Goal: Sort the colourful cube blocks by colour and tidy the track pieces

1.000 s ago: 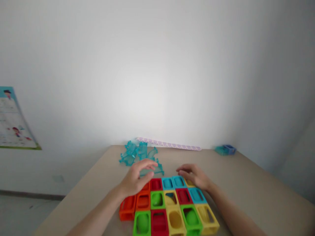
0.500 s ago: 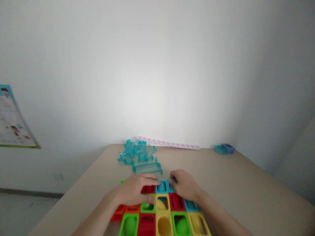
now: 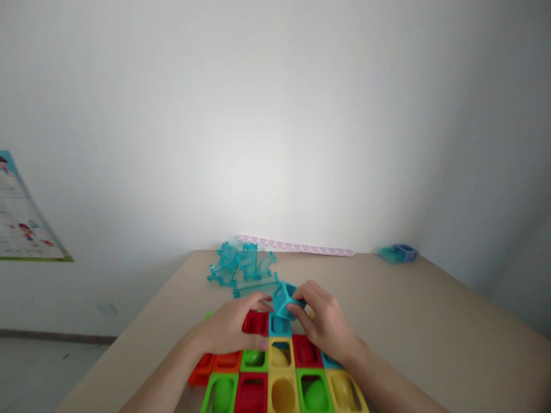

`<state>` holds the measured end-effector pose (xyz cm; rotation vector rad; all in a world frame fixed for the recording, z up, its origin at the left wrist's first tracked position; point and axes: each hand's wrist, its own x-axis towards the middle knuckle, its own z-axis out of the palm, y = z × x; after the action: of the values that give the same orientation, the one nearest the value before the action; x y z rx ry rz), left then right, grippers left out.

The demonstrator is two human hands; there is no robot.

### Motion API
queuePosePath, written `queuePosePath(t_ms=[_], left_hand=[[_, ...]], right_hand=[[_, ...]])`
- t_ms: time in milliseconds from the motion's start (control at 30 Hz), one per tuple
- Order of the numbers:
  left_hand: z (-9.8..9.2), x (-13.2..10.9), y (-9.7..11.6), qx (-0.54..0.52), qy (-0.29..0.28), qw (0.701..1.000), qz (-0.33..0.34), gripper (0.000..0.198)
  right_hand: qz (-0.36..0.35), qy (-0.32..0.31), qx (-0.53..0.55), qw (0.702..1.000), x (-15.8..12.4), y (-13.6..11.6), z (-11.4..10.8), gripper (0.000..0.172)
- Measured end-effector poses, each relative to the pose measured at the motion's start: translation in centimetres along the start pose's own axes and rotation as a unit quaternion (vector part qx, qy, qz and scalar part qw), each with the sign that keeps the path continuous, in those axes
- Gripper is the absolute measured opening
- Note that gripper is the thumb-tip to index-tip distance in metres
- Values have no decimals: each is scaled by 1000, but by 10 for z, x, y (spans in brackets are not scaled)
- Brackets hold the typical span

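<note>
A grid of hollow coloured blocks point(image 3: 279, 378) in red, yellow, green, orange and blue lies on the beige table point(image 3: 430, 332) near the front edge. My right hand point(image 3: 322, 324) pinches a teal hollow block point(image 3: 283, 298), lifted and tilted above the grid's far row. My left hand point(image 3: 230, 327) rests palm down on the left part of the grid, its fingertips touching the same teal block.
A pile of clear teal track pieces point(image 3: 243, 267) lies behind the grid. A long purple patterned strip point(image 3: 297, 248) runs along the wall. Small blue and teal blocks point(image 3: 398, 253) sit at the far right. A poster point(image 3: 21, 212) hangs at left.
Both hands came down onto the grid's far row. The right hand took a teal block out of that row and raised it, tilted.
</note>
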<state>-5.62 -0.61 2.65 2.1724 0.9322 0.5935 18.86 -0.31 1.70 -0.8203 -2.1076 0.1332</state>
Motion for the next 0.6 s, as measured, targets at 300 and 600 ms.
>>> queuePosePath(t_ms=[300,600], left_hand=[[1,0,2,-61,67,996,-9,43],[3,5,-14,-189,122,974,-22,29]], right_hand=[[-16,-100,67,993,1,-15,-1,32],[138,-253,-56,956,2,-11,6,36]])
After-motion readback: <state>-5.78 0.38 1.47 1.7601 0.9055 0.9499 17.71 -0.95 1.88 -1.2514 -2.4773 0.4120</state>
